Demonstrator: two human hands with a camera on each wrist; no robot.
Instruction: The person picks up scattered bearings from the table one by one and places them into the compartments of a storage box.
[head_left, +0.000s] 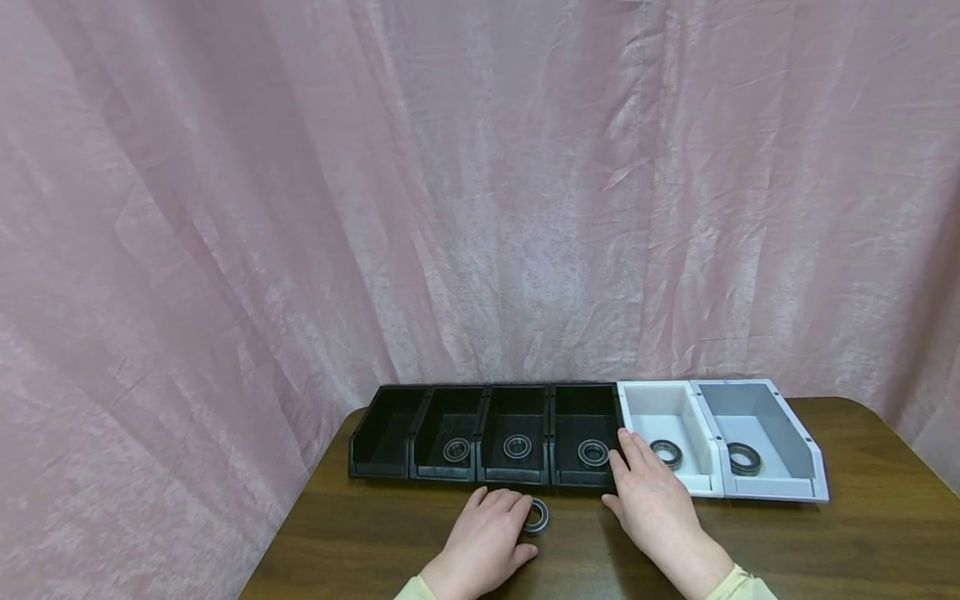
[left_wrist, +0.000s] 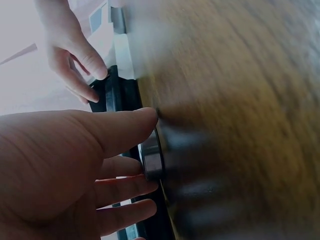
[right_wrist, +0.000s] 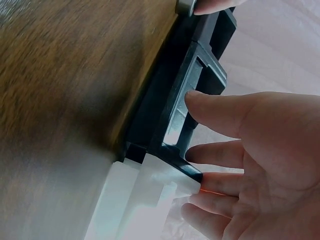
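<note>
A metal ball bearing point(head_left: 536, 517) lies flat on the wooden table in front of the black bins. Beside it is my left hand point(head_left: 483, 533), with the index fingertip at the bearing's left edge and the thumb a little apart on the near side. In the left wrist view the bearing point(left_wrist: 152, 156) shows edge-on between thumb and fingers. My right hand point(head_left: 656, 496) reaches over the front of the bins, fingers extended where the rightmost black bin point(head_left: 583, 479) meets the white bin point(head_left: 701, 483). It holds nothing; the right wrist view shows its fingertips beside the bin walls.
Several black bins stand in a row on the table point(head_left: 330, 517), followed by the white bin and a light grey bin point(head_left: 806, 492) at the right end. Single bearings lie in several bins, including one bearing point(head_left: 745, 458) in the grey bin. A pink curtain point(head_left: 525, 208) hangs behind.
</note>
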